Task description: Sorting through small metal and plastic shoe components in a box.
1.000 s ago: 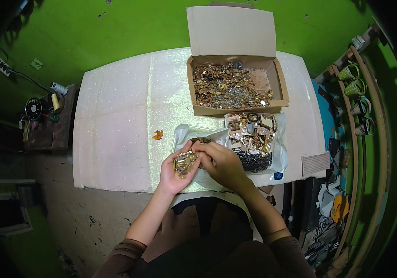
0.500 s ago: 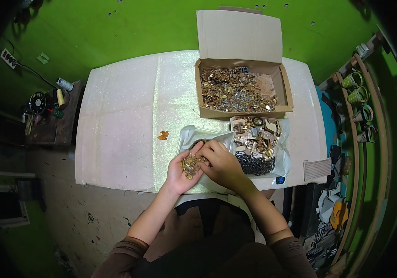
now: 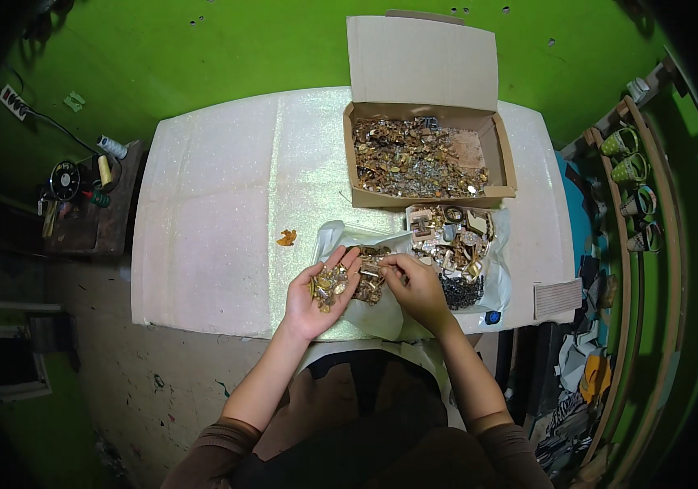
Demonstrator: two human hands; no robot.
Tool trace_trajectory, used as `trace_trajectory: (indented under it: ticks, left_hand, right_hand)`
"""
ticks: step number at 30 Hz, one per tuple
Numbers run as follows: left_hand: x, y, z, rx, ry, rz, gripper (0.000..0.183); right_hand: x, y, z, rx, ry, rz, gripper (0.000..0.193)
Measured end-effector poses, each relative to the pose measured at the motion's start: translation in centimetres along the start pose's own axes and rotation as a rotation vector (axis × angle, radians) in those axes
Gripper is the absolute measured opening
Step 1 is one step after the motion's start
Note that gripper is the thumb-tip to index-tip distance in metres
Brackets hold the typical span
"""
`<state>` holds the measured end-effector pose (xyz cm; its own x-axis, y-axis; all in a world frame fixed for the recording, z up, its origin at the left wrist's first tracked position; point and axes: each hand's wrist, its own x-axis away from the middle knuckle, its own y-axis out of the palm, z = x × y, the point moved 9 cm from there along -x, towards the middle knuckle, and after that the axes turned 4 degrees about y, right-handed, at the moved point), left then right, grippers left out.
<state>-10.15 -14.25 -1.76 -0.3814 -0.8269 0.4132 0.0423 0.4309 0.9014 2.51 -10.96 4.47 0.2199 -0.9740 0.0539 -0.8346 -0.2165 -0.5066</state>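
My left hand (image 3: 304,306) lies palm up near the front of the table, cupped under a small heap of shiny gold-coloured beads (image 3: 329,287). To its right, my right hand (image 3: 416,292) is closed in a pinch; whatever is between the fingertips is too small to make out. The pinch hovers over an opened clear plastic bag (image 3: 379,324) with brownish, glinting small beads (image 3: 369,292) in it. Beside it, a second plastic bag (image 3: 497,275) holds buckles and other ornaments (image 3: 451,238) and black beads (image 3: 463,290), partly hidden by my right hand.
An open cardboard box (image 3: 502,155) full of mixed beads stands at the back, lid raised against the green wall. A lone amber-coloured piece (image 3: 286,238) lies left of the bags on the pale shimmering tablecloth (image 3: 202,228). A grey striped card (image 3: 557,300) is at the right edge.
My right hand has moved right, away from my left palm, uncovering the beads in the bag. My left hand has shifted slightly left, its palm more exposed.
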Motion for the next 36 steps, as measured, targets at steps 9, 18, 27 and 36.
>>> trace_trajectory:
  ticks: [9,18,27,36]
  left_hand:
    - [-0.1,-0.3,-0.2,-0.018,-0.006,-0.002,0.041]
    - [-0.7,0.8,-1.4,-0.177,0.037,-0.071,0.044]
    - [-0.7,0.1,-1.1,-0.177,0.042,-0.114,0.045]
    - [-0.8,0.4,-0.8,-0.052,0.071,-0.053,0.044]
  right_hand:
    - [0.5,0.2,-2.8,0.154,-0.205,0.108,0.023]
    - [1.7,3.9,-6.8,0.313,-0.339,0.05,0.038]
    - [1.5,3.9,-6.2,0.284,-0.325,0.054,0.024]
    - [1.4,2.5,-5.3,0.234,-0.33,0.096,0.013]
